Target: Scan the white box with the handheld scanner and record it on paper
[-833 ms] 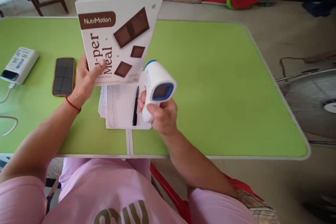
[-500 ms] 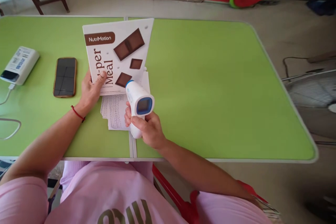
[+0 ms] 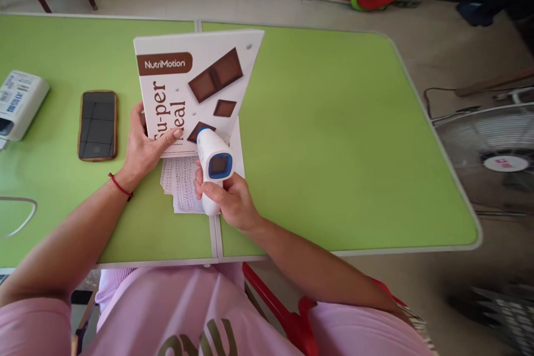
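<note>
My left hand (image 3: 146, 144) grips the lower left edge of a white box (image 3: 167, 94) printed "NutriMotion" with brown chocolate pieces, thumb on its front face. The box is held up, tilted, above some sheets of paper (image 3: 187, 194) with printed or written lines. In my right hand (image 3: 231, 200) is a white infrared thermometer (image 3: 211, 147) with a blue-rimmed, dark screen facing me. Its far end points at the lower part of the box and overlaps it in view; whether they touch I cannot tell.
A smartphone (image 3: 98, 125) in a brown case lies left of the box on the green table (image 3: 334, 139). Farther left are a white power bank (image 3: 25, 103) and a white cable (image 3: 31, 214). A fan (image 3: 496, 144) stands past the table's right edge.
The box has turned a little, showing more of its front lettering. The thermometer has shifted slightly left within the view. Both hands keep their grip, and the whole view has moved somewhat.
</note>
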Available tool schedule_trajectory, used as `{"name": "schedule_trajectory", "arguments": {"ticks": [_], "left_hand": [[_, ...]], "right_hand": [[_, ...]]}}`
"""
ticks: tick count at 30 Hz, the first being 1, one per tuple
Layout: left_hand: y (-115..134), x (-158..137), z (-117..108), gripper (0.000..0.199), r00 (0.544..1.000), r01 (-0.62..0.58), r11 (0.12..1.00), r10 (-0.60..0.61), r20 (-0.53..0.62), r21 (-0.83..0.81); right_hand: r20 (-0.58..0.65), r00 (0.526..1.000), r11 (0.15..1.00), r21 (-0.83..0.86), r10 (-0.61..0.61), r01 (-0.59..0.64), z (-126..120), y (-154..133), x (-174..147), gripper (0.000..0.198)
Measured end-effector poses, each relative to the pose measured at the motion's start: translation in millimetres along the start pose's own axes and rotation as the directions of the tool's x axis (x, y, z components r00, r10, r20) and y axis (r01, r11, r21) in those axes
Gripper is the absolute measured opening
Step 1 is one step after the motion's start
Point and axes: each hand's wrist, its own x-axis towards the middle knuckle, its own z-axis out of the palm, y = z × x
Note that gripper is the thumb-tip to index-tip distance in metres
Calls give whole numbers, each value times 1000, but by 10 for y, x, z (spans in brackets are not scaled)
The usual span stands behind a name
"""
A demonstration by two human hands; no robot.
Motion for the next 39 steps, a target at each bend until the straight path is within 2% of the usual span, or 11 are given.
{"name": "schedule_trajectory", "arguments": {"ticks": [3, 7, 11, 16, 23, 29, 35, 39], "left_hand": [[16, -1, 3, 80, 999, 44, 999, -44, 30, -8], [55, -24, 1, 62, 996, -28, 1000, 28, 83, 2], [32, -40, 9, 67, 997, -54, 992, 48, 61, 113], [-4, 2, 27, 62, 993, -70, 997, 71, 95, -19], [-11, 33, 37, 60, 988, -111, 993, 114, 107, -34], [-29, 37, 36, 60, 987, -130, 991, 130, 94, -12], [-8, 38, 48, 59, 981, -159, 987, 159, 109, -11], [33, 23, 40, 60, 984, -140, 990, 137, 115, 18]], "right_hand": [[-23, 1000, 1000, -11, 7, -7, -3, 7, 12, 45], [-32, 999, 1000, -27, -7, 6, 9, 7, 35, 47], [-42, 999, 999, -52, -18, 16, 26, 7, 54, 49], [-2, 999, 998, -57, -38, 38, 25, 7, 69, 51], [4, 995, 993, -65, -99, 99, 6, 8, 87, 46], [-25, 998, 994, -89, -63, 61, 19, 3, 94, 53], [-39, 998, 992, -124, -44, 39, 31, -32, 87, 50], [-53, 998, 993, -112, -29, 23, 35, -50, 84, 52]]}}
